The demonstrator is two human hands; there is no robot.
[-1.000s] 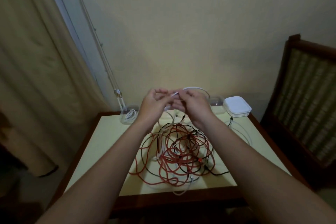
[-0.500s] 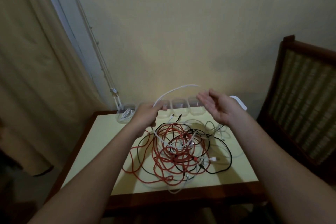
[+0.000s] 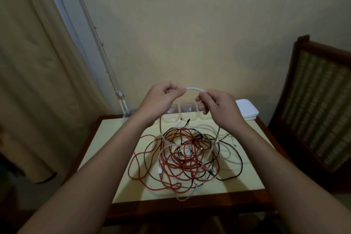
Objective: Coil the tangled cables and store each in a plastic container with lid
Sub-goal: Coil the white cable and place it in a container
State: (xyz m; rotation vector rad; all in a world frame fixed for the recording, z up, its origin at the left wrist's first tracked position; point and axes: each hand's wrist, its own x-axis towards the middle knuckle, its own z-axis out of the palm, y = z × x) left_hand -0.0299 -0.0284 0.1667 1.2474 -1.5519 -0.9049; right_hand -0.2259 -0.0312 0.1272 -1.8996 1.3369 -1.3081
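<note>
A tangle of red, black and white cables (image 3: pixel 187 155) lies on the pale yellow table (image 3: pixel 117 148). Above it, my left hand (image 3: pixel 161 99) and my right hand (image 3: pixel 216 104) each pinch a white cable (image 3: pixel 193 88), which arcs between them. Its two ends hang down from both hands into the tangle. Behind my hands, a row of clear plastic containers (image 3: pixel 187 109) stands along the table's far edge, partly hidden.
A stack of white lids (image 3: pixel 247 112) sits at the table's far right corner. A dark wooden chair (image 3: pixel 315 100) stands to the right. A curtain (image 3: pixel 32 62) hangs at the left, with a thin stand (image 3: pixel 119 99) by the wall.
My right hand, open and apart half a second ago, has come back in and taken hold of the white cable. Both hands have risen; the arc between them is now shorter.
</note>
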